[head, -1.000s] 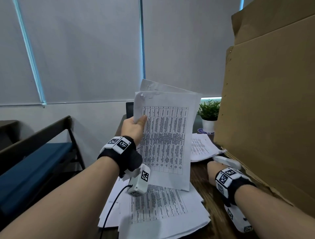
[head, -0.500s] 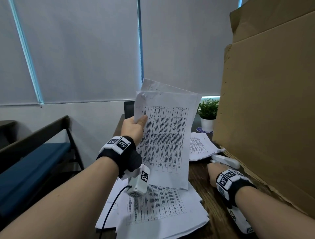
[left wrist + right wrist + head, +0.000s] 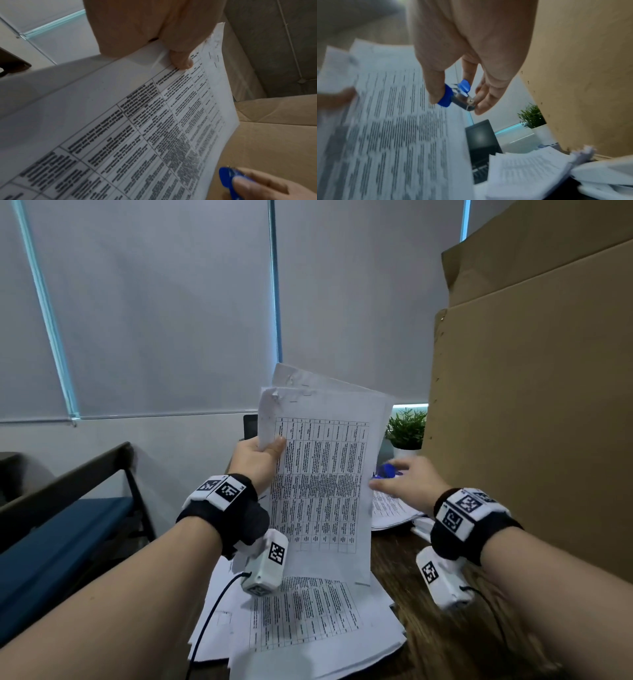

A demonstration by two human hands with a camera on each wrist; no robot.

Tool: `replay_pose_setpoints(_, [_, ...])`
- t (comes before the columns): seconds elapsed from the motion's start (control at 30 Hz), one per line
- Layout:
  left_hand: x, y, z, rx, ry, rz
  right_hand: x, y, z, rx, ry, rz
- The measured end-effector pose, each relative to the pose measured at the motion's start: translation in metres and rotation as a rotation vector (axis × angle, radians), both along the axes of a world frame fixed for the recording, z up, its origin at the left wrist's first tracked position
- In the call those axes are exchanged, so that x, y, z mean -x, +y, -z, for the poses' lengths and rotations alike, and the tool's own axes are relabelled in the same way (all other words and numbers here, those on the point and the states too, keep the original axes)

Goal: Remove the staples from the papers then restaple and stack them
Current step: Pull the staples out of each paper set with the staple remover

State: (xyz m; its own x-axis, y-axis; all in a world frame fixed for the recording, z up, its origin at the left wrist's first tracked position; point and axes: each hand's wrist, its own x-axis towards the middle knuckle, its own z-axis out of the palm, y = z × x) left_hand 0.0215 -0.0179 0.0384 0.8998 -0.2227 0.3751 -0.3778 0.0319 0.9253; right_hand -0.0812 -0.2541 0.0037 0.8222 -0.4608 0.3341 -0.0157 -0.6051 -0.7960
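My left hand [image 3: 257,455] holds up a set of printed papers [image 3: 322,481] by their left edge, thumb on the front sheet [image 3: 181,63]. Staples [image 3: 214,59] show along the top edge near a crumpled corner. My right hand [image 3: 404,481] is raised just right of the sheets and pinches a blue staple remover [image 3: 387,470] between thumb and fingers [image 3: 453,94]. In the right wrist view its metal claws show between the blue grips. More printed papers [image 3: 301,621] lie in a loose pile on the wooden desk [image 3: 428,642].
A tall cardboard box [image 3: 534,405] stands close on the right. A second paper stack [image 3: 390,508] and a white stapler-like object [image 3: 421,525] lie behind my right wrist. A small potted plant [image 3: 406,429] and a laptop [image 3: 481,142] sit at the back. A blue bench [image 3: 51,542] is on the left.
My right hand has lifted from the desk near the white object and come up beside the held sheets, now with the blue staple remover in it. The left hand holds the papers as before.
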Motion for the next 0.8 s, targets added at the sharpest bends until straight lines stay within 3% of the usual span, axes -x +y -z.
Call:
replay_pose_setpoints(0.1, [0.012,0.011,-0.007,0.034,0.04,0.056,0.012,0.02,-0.026,-0.102,-0.037,-0.186])
replay_pose_setpoints(0.23, [0.021,0.025,-0.011,0.039,0.071,0.081,0.019,0.039,-0.038,-0.149,-0.065,-0.257])
replay_pose_setpoints(0.33, [0.023,0.036,-0.013,0.064,0.129,0.084,0.019,0.044,-0.04,-0.107,-0.101,-0.194])
replay_pose_setpoints(0.63, [0.025,0.049,-0.028,0.207,0.142,0.1,0.021,0.06,-0.051,0.068,0.047,-0.135])
replay_pose_setpoints(0.8, [0.023,0.049,-0.026,0.211,0.156,0.118,0.019,0.074,-0.064,0.477,-0.001,0.137])
